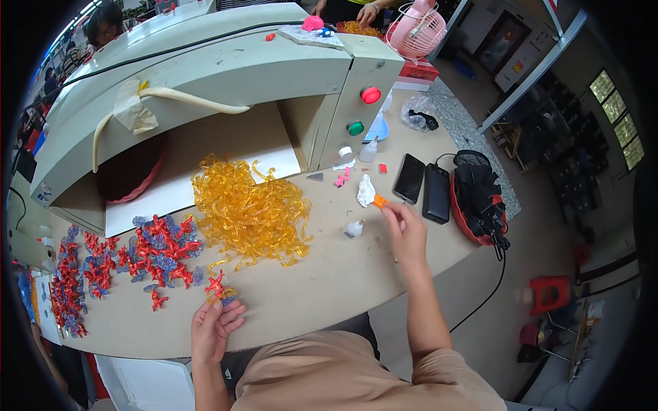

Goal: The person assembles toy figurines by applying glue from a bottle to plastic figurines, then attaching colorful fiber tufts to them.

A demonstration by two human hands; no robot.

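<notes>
Red Figures on a Table [332,288], Placed by the Yellow Heap [250,212]

Left hand [214,325]: near side of the heap; fingers pinching a held red figure [215,283] with yellow and blue parts.
Loose figure [158,301], red: left of the heap, near side.
Figure clusters [156,250], red and blue: left of the heap.
Right hand [406,233]: right of the heap; fingers gripping a small orange piece [379,201] beside a crumpled white lump [366,190]; contact unclear.
Small bottle [354,229]: between heap and right hand.
Black phone [409,177]: right of the heap, beyond that hand.
Grey machine [288,75]: behind the heap.
Pink fan [417,33]: farthest, behind and right of the heap.
</notes>
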